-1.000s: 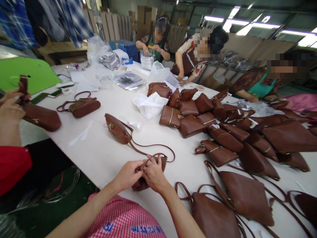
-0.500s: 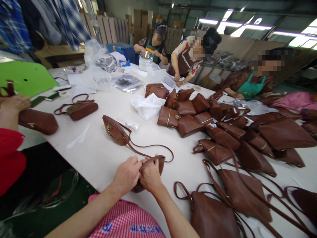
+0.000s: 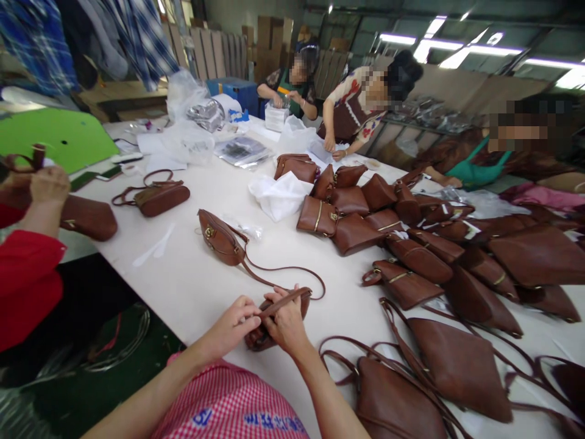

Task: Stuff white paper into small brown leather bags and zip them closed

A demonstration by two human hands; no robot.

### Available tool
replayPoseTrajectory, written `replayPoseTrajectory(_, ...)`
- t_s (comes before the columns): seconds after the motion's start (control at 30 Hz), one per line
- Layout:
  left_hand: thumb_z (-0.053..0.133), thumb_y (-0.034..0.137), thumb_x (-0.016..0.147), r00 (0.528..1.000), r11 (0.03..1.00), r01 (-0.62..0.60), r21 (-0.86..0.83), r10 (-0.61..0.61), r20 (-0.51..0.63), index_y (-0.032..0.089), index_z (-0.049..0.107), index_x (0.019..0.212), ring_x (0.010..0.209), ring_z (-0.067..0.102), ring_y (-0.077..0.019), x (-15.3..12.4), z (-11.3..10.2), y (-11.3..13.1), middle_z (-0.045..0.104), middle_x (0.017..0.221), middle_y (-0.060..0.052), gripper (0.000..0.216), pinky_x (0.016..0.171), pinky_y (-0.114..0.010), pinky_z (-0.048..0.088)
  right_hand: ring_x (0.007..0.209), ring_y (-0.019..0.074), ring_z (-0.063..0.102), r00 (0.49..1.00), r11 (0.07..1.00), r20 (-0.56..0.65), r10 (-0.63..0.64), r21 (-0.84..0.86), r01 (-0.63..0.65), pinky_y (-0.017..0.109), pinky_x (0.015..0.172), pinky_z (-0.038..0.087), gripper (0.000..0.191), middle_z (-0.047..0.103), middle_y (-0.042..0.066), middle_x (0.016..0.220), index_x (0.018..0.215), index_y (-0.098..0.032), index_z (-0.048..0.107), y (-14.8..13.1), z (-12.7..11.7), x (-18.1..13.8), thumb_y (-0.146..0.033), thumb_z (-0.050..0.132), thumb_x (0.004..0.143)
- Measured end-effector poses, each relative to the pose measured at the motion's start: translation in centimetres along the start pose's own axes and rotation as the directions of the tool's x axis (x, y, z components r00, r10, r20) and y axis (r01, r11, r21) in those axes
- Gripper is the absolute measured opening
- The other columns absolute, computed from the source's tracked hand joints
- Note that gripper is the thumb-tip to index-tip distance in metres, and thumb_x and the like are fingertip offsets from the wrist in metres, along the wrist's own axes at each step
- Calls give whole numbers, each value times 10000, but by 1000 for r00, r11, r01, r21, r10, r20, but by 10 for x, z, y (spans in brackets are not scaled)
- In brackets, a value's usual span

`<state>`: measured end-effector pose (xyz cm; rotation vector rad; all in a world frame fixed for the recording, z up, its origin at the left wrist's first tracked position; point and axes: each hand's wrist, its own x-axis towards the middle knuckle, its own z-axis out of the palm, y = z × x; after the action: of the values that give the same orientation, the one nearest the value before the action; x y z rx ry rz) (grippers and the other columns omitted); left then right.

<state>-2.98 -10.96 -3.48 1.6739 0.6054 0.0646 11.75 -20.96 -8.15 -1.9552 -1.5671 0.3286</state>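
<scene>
On the wide white table point(image 3: 178, 280), toward six o'clock of the view, is a small brown leather bag point(image 3: 261, 342), between the person's hands. The left hand point(image 3: 232, 327) pinches the thin brown leather strap point(image 3: 287, 299) with thumb and forefinger. The right hand point(image 3: 286, 323) has its fingers slightly spread, passing under the strap; whether they grip, I cannot tell. From this bag, a half-oval brown leather bag point(image 3: 222, 239) lies at eleven o'clock, and a heap of brown leather bags point(image 3: 418, 256) at two.

Workshop (piled bags point(image 3: 357, 235), aproned workers point(image 3: 354, 107))
</scene>
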Motion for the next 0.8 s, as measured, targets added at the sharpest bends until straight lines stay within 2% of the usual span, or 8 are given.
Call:
replayPoseTrajectory(0.1,512,343,861,1000,999,4,-40,-5,-22,198,663,1008,1022,556,-227,-7,5,-10,531,1087,-61,255,923,-374,491,1198,319,550,999,1000,-36,30,8,-30,664,1135,92,148,716,65,1090,959,-209,698,-1,6,1,-216,624,832)
replayPoseTrajectory(0.17,599,266,790,996,999,-24,24,26,-82,219,641,1066,1157,510,-260,-12,13,-17,533,1205,-74,283,1048,-423,410,1195,329,552,992,997,-99,80,-10,-81,664,1137,94,261,720,92,1082,1059,-174,676,-3,13,1,-177,619,805)
replayPoseTrajectory(0.27,619,161,738,975,987,-80,142,107,-196,229,608,1092,1240,471,-282,-14,26,-28,502,1322,-96,361,1096,-447,367,1220,339,535,987,994,-124,106,-23,-110,694,1124,81,282,713,113,1112,1090,-159,670,-6,12,0,-146,566,828)
replayPoseTrajectory(0.33,548,154,803,953,972,-126,198,174,-248,224,621,1036,1249,476,-271,-10,26,-34,516,1331,-100,253,1105,-439,361,1255,323,514,998,999,-38,45,-5,-46,710,1118,81,259,685,103,1194,1090,-193,677,-7,-2,-1,-164,513,892)
replayPoseTrajectory(0.43,483,174,867,926,958,-168,234,235,-296,218,637,974,1243,491,-255,-3,14,-40,550,1311,-98,192,1111,-428,351,1306,281,479,981,994,159,-112,35,108,674,1136,154,345,592,84,1353,1269,-264,586,-5,-31,-5,-226,520,932)
replayPoseTrajectory(0.53,518,181,855,938,955,-186,229,242,-247,213,655,933,1195,530,-244,1,-4,-41,593,1261,-89,162,1076,-396,384,1303,275,485,950,980,242,-197,23,198,588,1127,307,546,559,106,1386,1387,-251,465,-6,-49,-13,-186,620,867)
replayPoseTrajectory(0.67,526,164,846,957,950,-218,222,253,-143,211,680,900,1125,570,-224,1,-20,-36,635,1193,-68,170,1020,-353,420,1138,245,613,959,972,165,-230,-15,236,434,989,508,398,665,98,1218,1250,-212,581,-16,-49,-29,-70,520,884)
replayPoseTrajectory(0.8,527,170,875,953,928,-291,231,303,-18,219,686,924,1030,598,-199,0,-30,-27,662,1100,-46,174,947,-314,452,1002,191,658,963,963,16,-269,-19,269,324,876,544,325,709,74,1069,1175,-243,626,-30,-50,-36,-106,426,958)
